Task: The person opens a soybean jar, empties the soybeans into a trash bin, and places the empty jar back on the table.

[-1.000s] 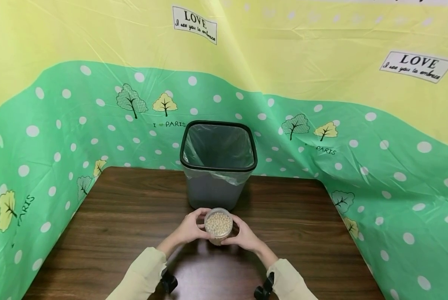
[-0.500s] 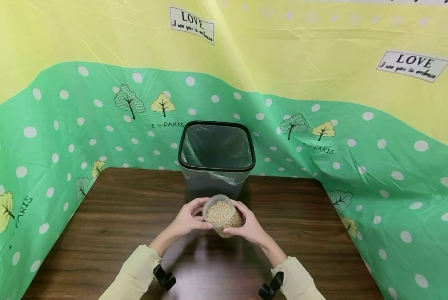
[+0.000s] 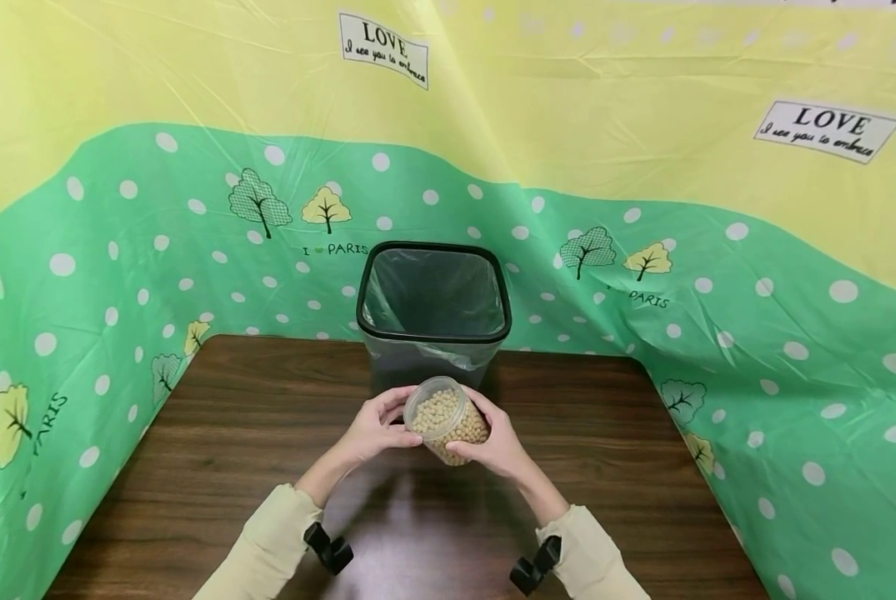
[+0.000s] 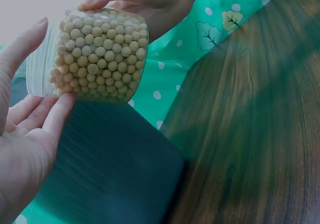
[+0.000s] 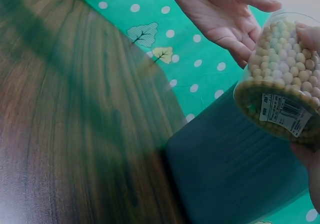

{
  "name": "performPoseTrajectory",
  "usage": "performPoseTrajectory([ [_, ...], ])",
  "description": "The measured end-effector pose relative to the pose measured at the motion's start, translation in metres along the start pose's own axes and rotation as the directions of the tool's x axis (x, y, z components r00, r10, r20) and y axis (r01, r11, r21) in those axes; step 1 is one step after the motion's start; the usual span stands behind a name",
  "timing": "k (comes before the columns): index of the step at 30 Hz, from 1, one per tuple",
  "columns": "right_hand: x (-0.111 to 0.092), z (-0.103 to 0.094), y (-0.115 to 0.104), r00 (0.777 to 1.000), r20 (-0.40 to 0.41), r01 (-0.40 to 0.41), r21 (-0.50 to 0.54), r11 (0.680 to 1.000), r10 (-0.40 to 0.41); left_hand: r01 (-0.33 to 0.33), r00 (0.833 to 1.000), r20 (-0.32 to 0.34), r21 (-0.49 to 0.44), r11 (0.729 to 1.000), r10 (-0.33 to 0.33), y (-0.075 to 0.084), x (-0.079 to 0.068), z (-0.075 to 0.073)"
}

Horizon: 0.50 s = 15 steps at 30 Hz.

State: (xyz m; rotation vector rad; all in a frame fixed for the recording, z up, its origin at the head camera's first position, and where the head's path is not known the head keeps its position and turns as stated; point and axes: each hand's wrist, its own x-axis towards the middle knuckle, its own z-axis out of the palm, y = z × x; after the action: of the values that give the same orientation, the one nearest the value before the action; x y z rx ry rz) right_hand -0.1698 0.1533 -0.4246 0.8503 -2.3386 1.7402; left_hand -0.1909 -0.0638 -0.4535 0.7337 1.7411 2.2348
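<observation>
A clear plastic jar [image 3: 458, 433], filled with small round beige balls like dried beans, is held tilted with its translucent mouth end toward the left. My right hand [image 3: 502, 446] grips the lower body of the jar from the right. At the mouth end, my left hand [image 3: 371, 429] has its thumb and fingers on either side of the rim. In the left wrist view, the left fingertips [image 4: 62, 104] touch the jar's underside. A label [image 5: 285, 113] with a barcode shows on the jar's base in the right wrist view.
Behind the hands stands a grey bin [image 3: 425, 362] with a black rim and a clear liner bag. Dark wood-grain table [image 3: 282, 400] lies beneath. A green and yellow patterned cloth [image 3: 192, 208] surrounds the table's back and sides.
Both hands have raised the jar and brought it slightly toward the bin. It has gone from nearly upright to tilted, its mouth end leaning left and its base swung right.
</observation>
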Motion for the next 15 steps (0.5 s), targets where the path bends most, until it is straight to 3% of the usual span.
performPoseTrajectory([
  [15, -0.0068, 0.0024, 0.0074, 1.000, 0.018, 0.022, 0.040, 0.999, -0.023, -0.022, 0.995, 0.098, 0.026, 0.999, 0.019, -0.0068, 0.0015, -0.0048],
])
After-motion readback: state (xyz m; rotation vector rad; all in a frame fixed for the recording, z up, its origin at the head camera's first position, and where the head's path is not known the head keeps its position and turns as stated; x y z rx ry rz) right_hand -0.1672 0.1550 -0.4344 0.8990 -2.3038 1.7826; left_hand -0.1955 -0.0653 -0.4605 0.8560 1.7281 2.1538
